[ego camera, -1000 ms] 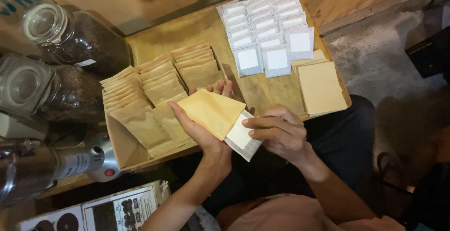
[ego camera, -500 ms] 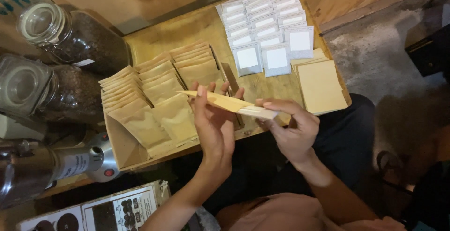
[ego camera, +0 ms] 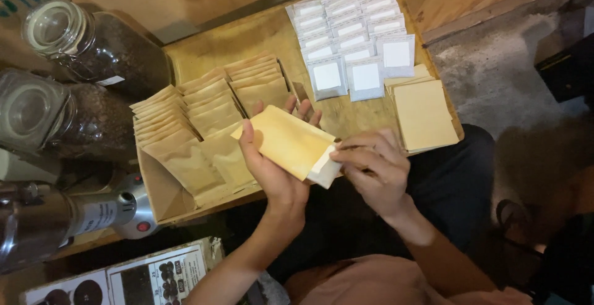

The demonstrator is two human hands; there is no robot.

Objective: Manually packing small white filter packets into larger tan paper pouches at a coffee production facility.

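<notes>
Jars [ego camera: 93, 45] of dark beans stand far left of the grip, with rows of brown pouches [ego camera: 198, 125] just beside the left hand [ego camera: 272, 169]. That hand cups a tan envelope [ego camera: 288, 141] from below, thumb over its near edge. Right hand [ego camera: 374, 172] pinches a white sachet [ego camera: 325, 169] half inside the envelope's mouth; white sachets [ego camera: 352, 39] lie beyond.

Bare forearms, salmon-pink top, dark trousers

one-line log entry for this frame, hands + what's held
left hand: holds kraft pouch | right hand: on white sachet at pouch mouth | table: kraft pouch rows, white sachet rows
</notes>
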